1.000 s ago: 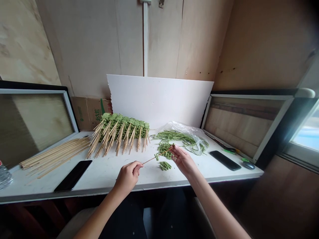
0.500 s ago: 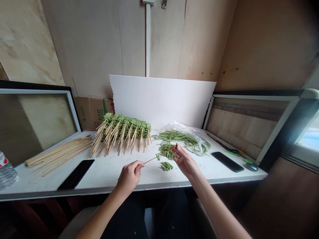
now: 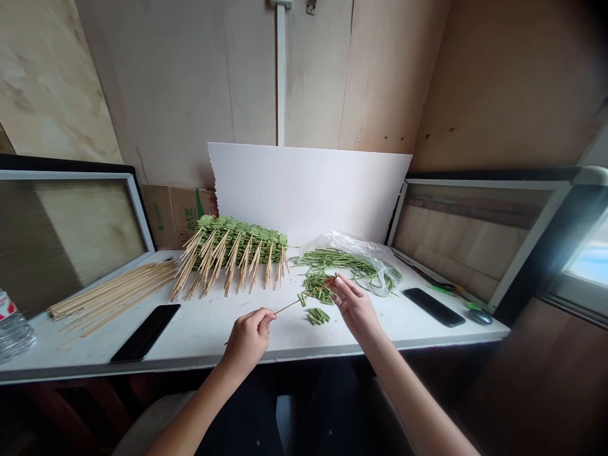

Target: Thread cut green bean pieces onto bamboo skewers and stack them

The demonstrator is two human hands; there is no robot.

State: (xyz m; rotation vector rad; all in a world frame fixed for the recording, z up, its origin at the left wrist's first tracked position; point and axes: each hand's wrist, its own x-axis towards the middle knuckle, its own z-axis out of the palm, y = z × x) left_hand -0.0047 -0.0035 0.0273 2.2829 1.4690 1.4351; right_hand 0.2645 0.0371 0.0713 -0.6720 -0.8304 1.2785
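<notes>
My left hand pinches the near end of a thin bamboo skewer that slants up to the right over the white table. One green bean piece sits threaded midway along it. My right hand pinches another short bean piece at the skewer's far tip. A small heap of cut bean pieces lies on the table just below the skewer, between both hands.
Finished bean skewers are stacked at the back, bare skewers lie at the left. An open plastic bag of long beans is behind my right hand. Phones lie left and right; a water bottle stands far left.
Both hands and the skewer have stayed nearly in place; my right hand has shifted slightly at the tip. The view has drifted a little.
</notes>
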